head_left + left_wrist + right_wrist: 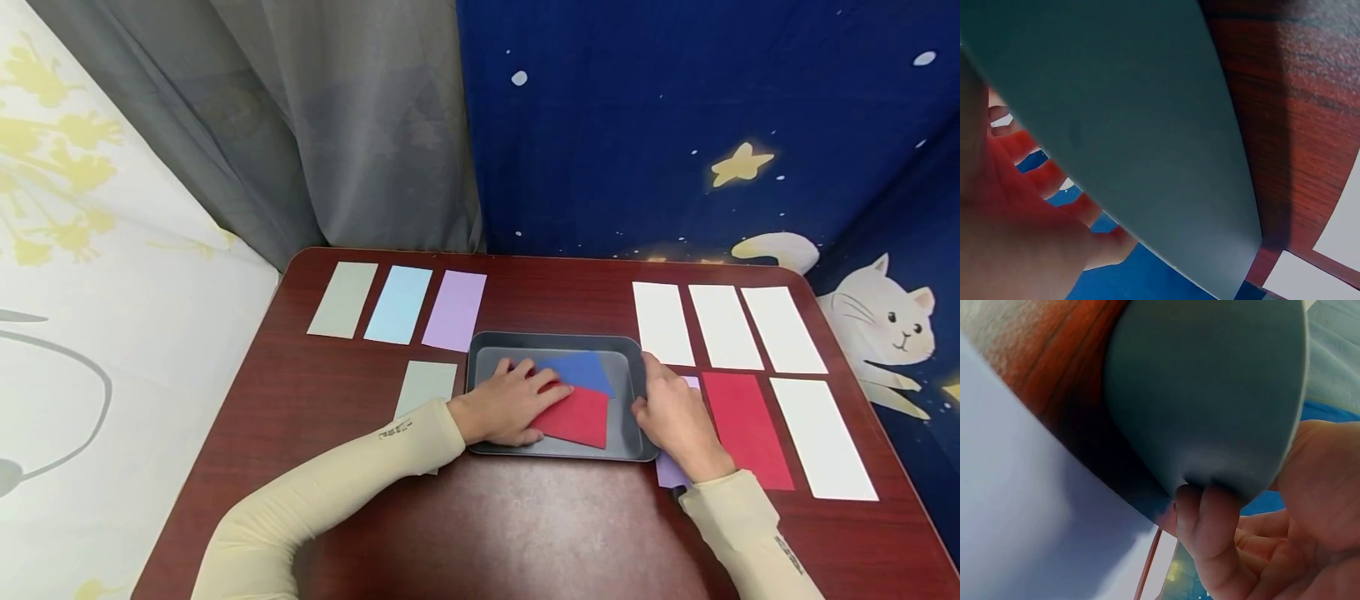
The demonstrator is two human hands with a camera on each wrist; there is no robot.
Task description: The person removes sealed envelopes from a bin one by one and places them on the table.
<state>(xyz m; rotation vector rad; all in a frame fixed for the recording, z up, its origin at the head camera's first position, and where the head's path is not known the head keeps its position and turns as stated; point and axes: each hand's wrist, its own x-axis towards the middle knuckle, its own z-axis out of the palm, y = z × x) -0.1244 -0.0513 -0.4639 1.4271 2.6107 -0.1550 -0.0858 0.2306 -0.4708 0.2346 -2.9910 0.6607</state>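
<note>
A dark grey rectangular tray [628, 433] lies on the table, holding a red sheet [588, 418] and, partly beneath it, a blue sheet [585, 368]. My left hand [508, 407] reaches over the front left of the tray, fingers spread, with fingertips on the red sheet's left part. At the tray's right end my right hand [677, 421] grips the rim. In the right wrist view, fingers [1210, 525] press the outside of the tray wall [1210, 406]. The left wrist view is mostly filled by the tray's outer wall [1141, 144], with the left hand [1047, 206] behind it.
Left of the tray, pale green [343, 300], light blue [398, 305] and purple [454, 310] cards lie in a row, another green card [426, 387] below. Several white cards [663, 323] and a red card [746, 429] lie right; a purple card [671, 473] is partly under the right hand.
</note>
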